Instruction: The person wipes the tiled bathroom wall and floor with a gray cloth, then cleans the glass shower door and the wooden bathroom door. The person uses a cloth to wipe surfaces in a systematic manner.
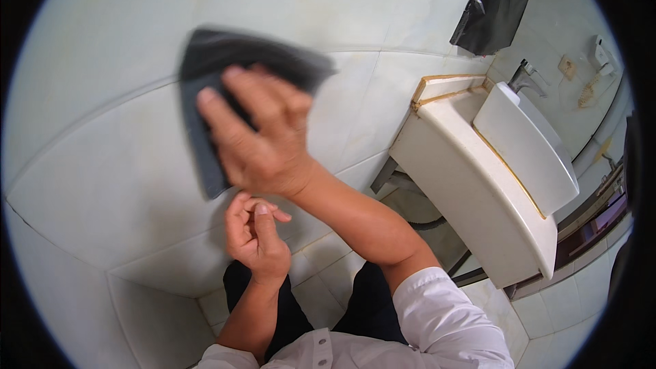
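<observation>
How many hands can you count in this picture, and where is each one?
2. The right hand presses a dark grey cloth flat against the tiled wall. The left hand hangs just below it, fingers loosely curled, holding nothing.

A white washbasin (478, 184) with faucet (526, 76); black plastic bag (492, 7) hangs above.

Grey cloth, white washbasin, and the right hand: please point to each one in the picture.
grey cloth (205, 143), head view, bare lower left part.
white washbasin (478, 191), head view, front wall.
right hand (263, 140), head view, back of hand.

A bathroom — pale wall tiles (123, 191), white washbasin (478, 184), tap (525, 76).
</observation>
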A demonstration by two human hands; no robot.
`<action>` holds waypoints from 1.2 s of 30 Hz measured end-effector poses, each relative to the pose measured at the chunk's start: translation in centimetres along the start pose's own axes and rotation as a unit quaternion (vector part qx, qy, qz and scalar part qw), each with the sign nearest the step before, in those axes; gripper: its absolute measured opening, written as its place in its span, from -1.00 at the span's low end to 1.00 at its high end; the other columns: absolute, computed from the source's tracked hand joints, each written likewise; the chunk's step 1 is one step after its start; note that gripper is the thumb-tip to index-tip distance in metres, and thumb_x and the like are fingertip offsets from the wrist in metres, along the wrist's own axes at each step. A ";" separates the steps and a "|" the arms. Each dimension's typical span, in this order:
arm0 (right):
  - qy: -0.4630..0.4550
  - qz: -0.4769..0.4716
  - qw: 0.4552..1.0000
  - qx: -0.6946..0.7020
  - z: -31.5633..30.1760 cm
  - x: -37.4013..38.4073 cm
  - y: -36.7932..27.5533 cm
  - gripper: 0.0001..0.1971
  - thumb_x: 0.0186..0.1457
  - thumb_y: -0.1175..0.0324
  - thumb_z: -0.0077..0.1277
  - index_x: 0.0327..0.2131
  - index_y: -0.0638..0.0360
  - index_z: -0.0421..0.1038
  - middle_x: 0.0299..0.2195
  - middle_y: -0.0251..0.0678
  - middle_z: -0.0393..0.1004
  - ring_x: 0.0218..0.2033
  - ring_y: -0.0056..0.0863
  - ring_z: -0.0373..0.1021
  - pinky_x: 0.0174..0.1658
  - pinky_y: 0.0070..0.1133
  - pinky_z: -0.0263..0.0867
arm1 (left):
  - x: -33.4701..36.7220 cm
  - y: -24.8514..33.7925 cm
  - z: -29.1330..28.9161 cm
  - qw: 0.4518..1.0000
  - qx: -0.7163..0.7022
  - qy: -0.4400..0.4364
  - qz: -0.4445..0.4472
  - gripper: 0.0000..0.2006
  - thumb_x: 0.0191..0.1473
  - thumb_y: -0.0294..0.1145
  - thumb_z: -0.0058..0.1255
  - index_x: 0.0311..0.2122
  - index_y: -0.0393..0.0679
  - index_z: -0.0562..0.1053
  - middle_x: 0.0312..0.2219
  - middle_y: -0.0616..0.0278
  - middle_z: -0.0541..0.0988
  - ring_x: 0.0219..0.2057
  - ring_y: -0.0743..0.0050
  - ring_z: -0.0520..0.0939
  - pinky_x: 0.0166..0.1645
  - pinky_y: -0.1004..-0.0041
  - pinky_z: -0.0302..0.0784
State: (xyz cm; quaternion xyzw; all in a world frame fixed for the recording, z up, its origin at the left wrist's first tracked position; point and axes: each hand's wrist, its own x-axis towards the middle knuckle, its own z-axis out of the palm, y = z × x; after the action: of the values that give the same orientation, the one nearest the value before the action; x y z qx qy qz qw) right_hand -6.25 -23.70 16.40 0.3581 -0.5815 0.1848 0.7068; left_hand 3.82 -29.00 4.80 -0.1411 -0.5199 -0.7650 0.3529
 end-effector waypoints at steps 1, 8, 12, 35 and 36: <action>0.022 0.006 0.999 -0.025 -0.5 -0.1 1.5 -0.50 -0.13 0.45 0.09 0.00 0.10 0.54 0.10 -0.12 0.42 0.09 -0.16 0.30 0.11 -0.33 0.14 | -0.1 0.0 0.5 1.000 0.012 -0.013 0.005 -0.71 0.28 -0.60 -0.17 0.08 -0.44 0.36 -0.40 0.14 0.55 -0.50 0.50 0.58 -0.31 0.55 0.51; 0.050 0.209 0.957 -0.196 -5.9 -2.4 9.1 -0.46 0.09 0.54 -0.06 0.19 0.46 0.31 0.20 0.21 0.23 0.20 0.07 0.15 0.28 -0.20 -0.02 | -2.2 -0.8 2.0 0.994 -0.005 -0.104 -0.030 -0.74 0.26 -0.63 -0.13 0.02 -0.41 0.46 -0.39 0.14 0.58 -0.49 0.51 0.62 -0.31 0.52 0.53; 0.025 0.185 0.959 -0.214 -6.4 -2.5 9.6 -0.45 0.15 0.53 -0.13 0.23 0.49 0.21 0.22 0.18 0.21 0.22 0.09 0.14 0.31 -0.16 -0.04 | -2.3 -0.4 2.0 0.993 -0.002 -0.120 -0.012 -0.76 0.24 -0.64 -0.10 -0.03 -0.40 0.49 -0.35 0.10 0.60 -0.44 0.50 0.63 -0.31 0.51 0.55; -0.105 0.060 0.991 0.061 0.1 4.7 -5.0 -0.49 -0.10 0.54 0.29 0.02 0.36 0.51 -0.03 -0.07 0.47 -0.05 -0.17 0.33 0.01 -0.35 0.20 | 2.2 4.0 -0.9 0.951 0.088 0.055 0.292 -0.43 0.31 -0.45 -0.24 0.31 -0.63 0.07 0.38 -0.42 -0.04 0.42 -0.36 0.02 0.42 -0.04 0.03; -0.088 0.055 0.993 0.052 -0.2 4.6 -4.5 -0.50 -0.10 0.54 0.29 0.01 0.37 0.51 -0.04 -0.06 0.46 -0.07 -0.15 0.33 -0.02 -0.34 0.22 | 2.8 4.1 -1.0 0.942 0.154 0.041 0.294 -0.43 0.31 -0.42 -0.21 0.31 -0.61 0.09 0.37 -0.44 -0.02 0.41 -0.39 0.02 0.42 -0.06 0.01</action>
State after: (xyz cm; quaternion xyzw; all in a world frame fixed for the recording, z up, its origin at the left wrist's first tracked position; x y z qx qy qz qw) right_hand -1.94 -27.30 19.46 0.3761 -0.6502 0.2210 0.6220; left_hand 4.79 -31.81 8.83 -0.2002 -0.5520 -0.5425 0.6007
